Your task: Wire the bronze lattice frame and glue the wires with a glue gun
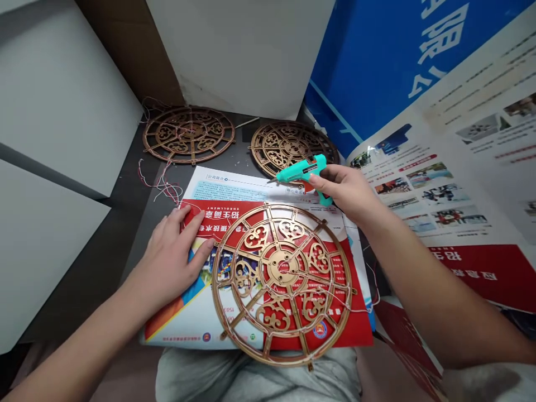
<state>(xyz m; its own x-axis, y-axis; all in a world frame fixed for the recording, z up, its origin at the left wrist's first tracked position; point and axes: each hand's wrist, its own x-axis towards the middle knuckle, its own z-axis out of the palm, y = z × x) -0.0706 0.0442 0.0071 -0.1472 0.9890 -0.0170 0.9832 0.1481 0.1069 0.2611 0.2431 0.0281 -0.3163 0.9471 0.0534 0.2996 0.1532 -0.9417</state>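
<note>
A teal glue gun point(299, 170) is in my right hand point(345, 187), its dark nozzle pointing left above the printed sheets. In front of me lies a round, gold-brown openwork panel point(285, 267) with scroll shapes and spokes; thin pale wires run along it. My left hand point(178, 245) rests on the red brochure point(360, 329), fingers spread, with the thumb tip close to the panel's upper left rim. Whether the thumb touches the rim I cannot tell. Loose red and white wires point(165, 187) trail just beyond my left fingers.
Two more places at the back hold similar round panels, one at the left point(190, 134) and a stack point(288, 148) at the right. White boards point(243, 50) stand behind and at the left. A large printed poster point(452, 167) rises at the right, beside my right arm.
</note>
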